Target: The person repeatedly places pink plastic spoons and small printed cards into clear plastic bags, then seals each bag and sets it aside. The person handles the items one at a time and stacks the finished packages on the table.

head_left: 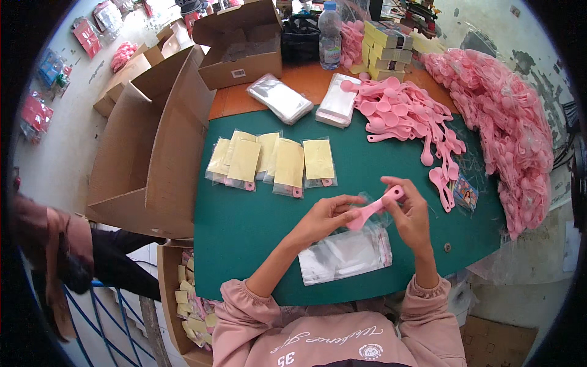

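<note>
The spoon (pixel 372 211) is pink, the tabletop (pixel 244 244) green

Table (pixel 244 263), green on top with an orange strip behind: packets with yellow cards (pixel 244 160) are lying at the left, a heap of pink spoons (pixel 397 110) is spreading at the far right, and a stack of clear bags (pixel 333 260) is resting near the front edge. On the strip, an open cardboard box (pixel 260 68), a bottle (pixel 330 40) and yellow bundles (pixel 388 52) are standing.

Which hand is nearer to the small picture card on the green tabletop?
Right. The right hand is to the left of the small picture card, with loose pink spoons between; the left hand is farther left, beyond the right.
</note>
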`<state>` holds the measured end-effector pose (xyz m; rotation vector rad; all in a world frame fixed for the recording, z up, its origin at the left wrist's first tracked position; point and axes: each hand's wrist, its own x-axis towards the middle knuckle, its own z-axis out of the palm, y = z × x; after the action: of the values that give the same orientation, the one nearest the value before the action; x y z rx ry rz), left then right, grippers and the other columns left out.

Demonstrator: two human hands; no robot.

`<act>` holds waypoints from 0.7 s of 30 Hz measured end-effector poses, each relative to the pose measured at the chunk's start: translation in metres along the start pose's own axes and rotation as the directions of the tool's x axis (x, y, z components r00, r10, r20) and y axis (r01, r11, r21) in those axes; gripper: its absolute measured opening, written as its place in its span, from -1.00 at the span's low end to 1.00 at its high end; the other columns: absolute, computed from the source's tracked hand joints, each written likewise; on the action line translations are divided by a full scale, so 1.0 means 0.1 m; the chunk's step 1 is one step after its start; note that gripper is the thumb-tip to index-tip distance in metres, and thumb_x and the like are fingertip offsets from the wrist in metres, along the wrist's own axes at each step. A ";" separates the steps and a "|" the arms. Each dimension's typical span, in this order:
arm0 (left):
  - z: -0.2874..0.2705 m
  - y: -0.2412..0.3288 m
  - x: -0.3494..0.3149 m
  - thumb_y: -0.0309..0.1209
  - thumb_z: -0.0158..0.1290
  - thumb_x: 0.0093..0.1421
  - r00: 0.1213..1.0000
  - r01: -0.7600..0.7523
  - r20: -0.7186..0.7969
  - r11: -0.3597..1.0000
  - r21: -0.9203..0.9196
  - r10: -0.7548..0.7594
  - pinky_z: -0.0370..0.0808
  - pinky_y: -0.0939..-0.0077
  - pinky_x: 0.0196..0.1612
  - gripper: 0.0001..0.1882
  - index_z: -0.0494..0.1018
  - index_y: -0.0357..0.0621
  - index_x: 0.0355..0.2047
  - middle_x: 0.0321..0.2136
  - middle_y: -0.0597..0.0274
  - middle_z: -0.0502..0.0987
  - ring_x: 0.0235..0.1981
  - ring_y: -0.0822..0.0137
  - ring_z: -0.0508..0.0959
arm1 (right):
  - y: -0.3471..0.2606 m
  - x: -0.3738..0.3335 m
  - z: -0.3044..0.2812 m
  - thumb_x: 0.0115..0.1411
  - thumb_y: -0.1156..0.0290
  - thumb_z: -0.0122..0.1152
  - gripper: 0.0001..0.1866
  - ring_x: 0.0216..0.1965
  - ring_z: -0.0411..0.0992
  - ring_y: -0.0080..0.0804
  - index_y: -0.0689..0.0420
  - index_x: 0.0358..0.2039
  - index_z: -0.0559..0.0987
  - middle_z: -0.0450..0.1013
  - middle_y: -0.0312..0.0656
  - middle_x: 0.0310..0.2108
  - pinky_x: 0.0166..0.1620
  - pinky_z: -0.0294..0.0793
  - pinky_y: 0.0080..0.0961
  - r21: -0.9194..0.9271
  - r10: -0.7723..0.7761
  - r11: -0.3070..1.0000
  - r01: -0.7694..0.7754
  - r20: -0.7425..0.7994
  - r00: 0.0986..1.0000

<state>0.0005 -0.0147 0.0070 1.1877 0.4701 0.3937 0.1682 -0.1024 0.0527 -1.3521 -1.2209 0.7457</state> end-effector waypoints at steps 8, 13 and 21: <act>-0.08 -0.02 0.02 -0.41 -0.01 0.14 0.998 0.047 -0.034 0.999 0.015 -0.046 0.45 0.64 -0.25 -0.63 0.32 -0.35 -0.06 -0.33 0.18 0.54 -0.32 0.49 0.51 | -0.10 0.04 -0.08 0.11 0.54 0.07 -0.73 -0.46 0.38 -0.59 0.29 -0.14 0.41 0.31 -0.25 -0.40 -0.39 0.46 -0.67 -0.036 -0.097 0.995 0.092 -0.190 0.977; -0.03 0.12 -0.01 -0.43 0.01 0.13 0.995 0.091 -0.027 0.996 -0.019 -0.091 0.42 0.71 -0.25 -0.61 0.31 -0.36 -0.05 -0.32 0.19 0.53 -0.31 0.51 0.51 | -0.11 0.05 -0.10 0.12 0.54 0.07 -0.73 -0.46 0.37 -0.60 0.29 -0.14 0.41 0.30 -0.27 -0.42 -0.38 0.47 -0.67 -0.024 -0.088 0.996 0.085 -0.183 0.979; -0.08 0.11 -0.02 -0.39 0.02 0.14 0.997 0.062 -0.045 0.996 0.065 -0.059 0.41 0.71 -0.25 -0.60 0.32 -0.31 -0.03 -0.27 0.24 0.50 -0.29 0.54 0.48 | -0.12 0.04 -0.04 0.12 0.55 0.07 -0.73 -0.43 0.36 -0.61 0.29 -0.13 0.41 0.30 -0.28 -0.43 -0.36 0.46 -0.68 -0.046 -0.099 0.995 0.092 -0.174 0.980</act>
<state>-0.0055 -0.0061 0.0149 1.2285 0.5588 0.3537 0.1703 -0.1013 0.0655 -1.3502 -1.1546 0.5262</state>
